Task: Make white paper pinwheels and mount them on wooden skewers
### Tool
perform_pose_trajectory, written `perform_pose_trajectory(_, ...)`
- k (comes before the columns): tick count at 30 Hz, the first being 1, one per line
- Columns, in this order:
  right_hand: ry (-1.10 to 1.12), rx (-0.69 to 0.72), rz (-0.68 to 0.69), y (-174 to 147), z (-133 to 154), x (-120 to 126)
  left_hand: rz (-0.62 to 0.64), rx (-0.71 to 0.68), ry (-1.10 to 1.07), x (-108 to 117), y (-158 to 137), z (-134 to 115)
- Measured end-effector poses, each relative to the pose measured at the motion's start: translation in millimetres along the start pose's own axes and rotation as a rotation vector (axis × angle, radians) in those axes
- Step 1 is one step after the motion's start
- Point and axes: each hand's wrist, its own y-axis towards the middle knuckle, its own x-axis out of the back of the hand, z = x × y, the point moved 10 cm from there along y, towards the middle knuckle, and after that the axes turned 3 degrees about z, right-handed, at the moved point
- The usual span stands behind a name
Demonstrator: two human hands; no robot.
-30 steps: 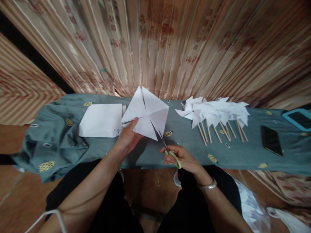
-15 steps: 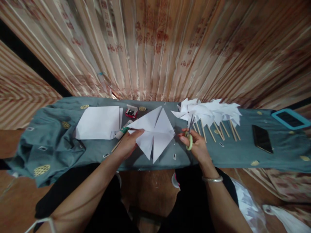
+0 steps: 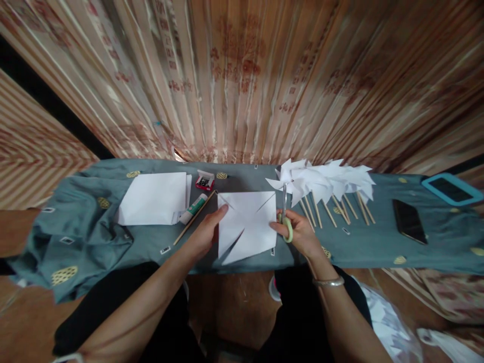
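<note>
On the desk (image 3: 363, 247), the left hand (image 3: 206, 233) presses flat on the cut paper square (image 3: 247, 224); the right hand (image 3: 302, 233) grips scissors (image 3: 285, 214) — cutting looks finished, folding corners inward seems next.

- Both forearms bare, no sleeves showing.
- A plain silver bangle (image 3: 328, 282) circles the wrist of the right hand (image 3: 302, 233).
- The left hand (image 3: 206, 232) wears no ring or band.
- Black clothing (image 3: 298, 317) covers the lap and legs.
</note>
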Motion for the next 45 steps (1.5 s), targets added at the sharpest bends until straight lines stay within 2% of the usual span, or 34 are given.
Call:
perform_pose_trajectory(2,0.04,0.045,-0.113,1,2,10,0.171,0.058,-0.065,-24,-4,-1)
perform_pose_trajectory(3,0.062,0.062,-0.166,1,2,13,0.209,0.051,-0.083,-31,-7,-4)
perform_pose_trajectory(6,0.102,0.097,-0.276,1,2,17,0.208,0.0,-0.101,-38,-11,-8)
perform_pose_trajectory(10,0.083,0.128,-0.281,2,4,4,0.178,0.018,-0.026,-46,-12,10)
perform_pose_trajectory(13,0.085,0.11,-0.232,2,2,-12,0.095,0.008,-0.024,-46,-9,20)
perform_pose_trajectory(18,0.073,0.095,-0.201,1,4,-25,-0.15,-0.075,-0.066,-20,-3,19)
perform_pose_trajectory(21,0.054,0.067,-0.131,0,4,-32,-0.175,-0.135,-0.024,-12,1,11)
perform_pose_trajectory(25,-0.016,0.012,0.02,-10,-3,-44,-0.277,-0.3,0.101,4,3,-19)
perform_pose_trajectory(31,-0.156,-0.058,0.373,-34,-23,-79,-0.345,-0.465,0.06,22,3,-61)
perform_pose_trajectory(34,-0.185,-0.087,0.52,-43,-30,-93,-0.329,-0.532,0.039,22,1,-69)
perform_pose_trajectory(37,-0.215,-0.078,0.565,-44,-29,-96,-0.323,-0.535,0.105,19,1,-67)
perform_pose_trajectory(45,-0.211,-0.067,0.549,-40,-26,-96,-0.346,-0.5,0.233,14,0,-57)
